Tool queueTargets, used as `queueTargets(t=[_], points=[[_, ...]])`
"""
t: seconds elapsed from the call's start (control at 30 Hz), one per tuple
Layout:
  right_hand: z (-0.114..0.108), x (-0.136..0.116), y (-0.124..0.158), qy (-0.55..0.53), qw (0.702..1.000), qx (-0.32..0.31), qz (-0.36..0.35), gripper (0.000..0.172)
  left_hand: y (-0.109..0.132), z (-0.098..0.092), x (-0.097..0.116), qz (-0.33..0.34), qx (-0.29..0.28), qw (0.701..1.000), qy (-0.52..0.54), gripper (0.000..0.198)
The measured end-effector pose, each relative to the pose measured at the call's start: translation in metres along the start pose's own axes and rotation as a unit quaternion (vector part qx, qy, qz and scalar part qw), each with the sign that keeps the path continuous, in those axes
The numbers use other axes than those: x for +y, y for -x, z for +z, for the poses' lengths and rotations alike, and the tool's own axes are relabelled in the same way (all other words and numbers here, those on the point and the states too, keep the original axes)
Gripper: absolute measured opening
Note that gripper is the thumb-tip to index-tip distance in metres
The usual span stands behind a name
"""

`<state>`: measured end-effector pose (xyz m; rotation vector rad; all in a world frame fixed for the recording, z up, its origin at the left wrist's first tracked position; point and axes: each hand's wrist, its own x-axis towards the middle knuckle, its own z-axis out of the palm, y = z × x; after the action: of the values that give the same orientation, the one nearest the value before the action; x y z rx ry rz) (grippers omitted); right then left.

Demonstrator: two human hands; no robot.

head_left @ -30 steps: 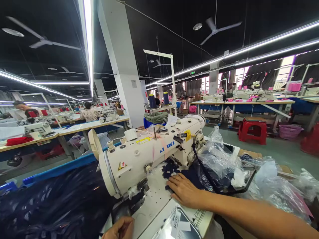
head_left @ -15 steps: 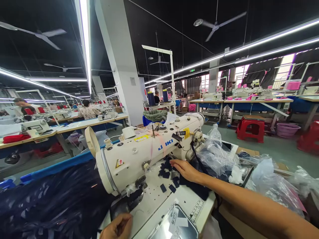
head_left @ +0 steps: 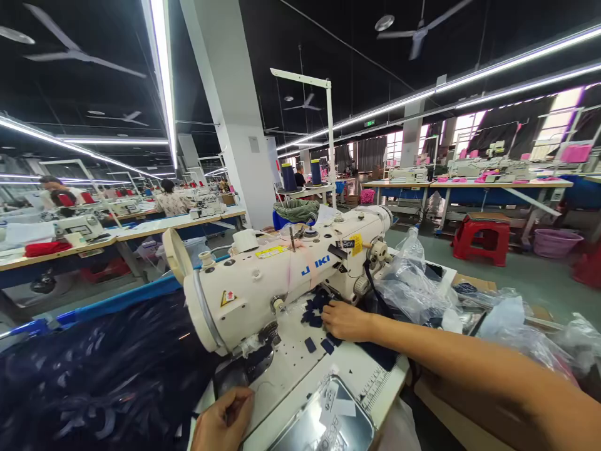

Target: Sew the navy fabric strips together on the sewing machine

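A white sewing machine (head_left: 291,269) stands across the table in front of me. Beside the pile of small dark navy fabric pieces (head_left: 313,310) on its bed is my right hand (head_left: 346,321), fingers curled down at the pile's edge. What lies under those fingertips is hidden. Close to the needle area, at the near left edge of the bed, my left hand (head_left: 224,421) is closed with thumb and fingers together; I cannot make out anything in it. A loose fabric piece (head_left: 310,345) lies apart from the pile. Nearer me is a shiny metal tin lid (head_left: 345,413).
Dark navy fabric (head_left: 94,376) is heaped left of the machine. Clear plastic bags (head_left: 413,282) crowd the right side. Behind stand thread cones (head_left: 288,177) and a pillar (head_left: 230,113). A red stool (head_left: 482,239) is at the right; a co-worker (head_left: 169,199) sits at the far left.
My right hand's fingers have gone from stretched out over the dark pieces to curled at them. My left hand stays near the needle area. The view has shifted slightly.
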<state>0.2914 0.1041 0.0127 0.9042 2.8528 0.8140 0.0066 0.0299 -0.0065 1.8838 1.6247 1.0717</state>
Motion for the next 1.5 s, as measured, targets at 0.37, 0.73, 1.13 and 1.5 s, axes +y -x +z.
queueTargets(t=[0.37, 0.73, 1.13, 1.5], points=[[-0.008, -0.027, -0.012, -0.208, 0.953, 0.095, 0.197, 0.015, 0.011, 0.002, 0.009, 0.018, -0.03, 0.998, -0.05, 0.023], [-0.032, -0.107, -0.095, -0.707, 0.665, 0.001, 0.24, 0.024, 0.014, -0.001, 0.011, 0.144, -0.001, 0.974, -0.176, 0.02], [-0.036, -0.116, -0.089, -0.582, 0.788, 0.093, 0.179, 0.026, 0.015, 0.005, 0.003, 0.156, 0.026, 0.969, -0.191, 0.019], [-0.024, -0.058, -0.024, -0.416, 0.87, 0.137, 0.227, 0.013, 0.008, -0.004, 0.007, 0.08, 0.027, 0.98, -0.183, 0.018]])
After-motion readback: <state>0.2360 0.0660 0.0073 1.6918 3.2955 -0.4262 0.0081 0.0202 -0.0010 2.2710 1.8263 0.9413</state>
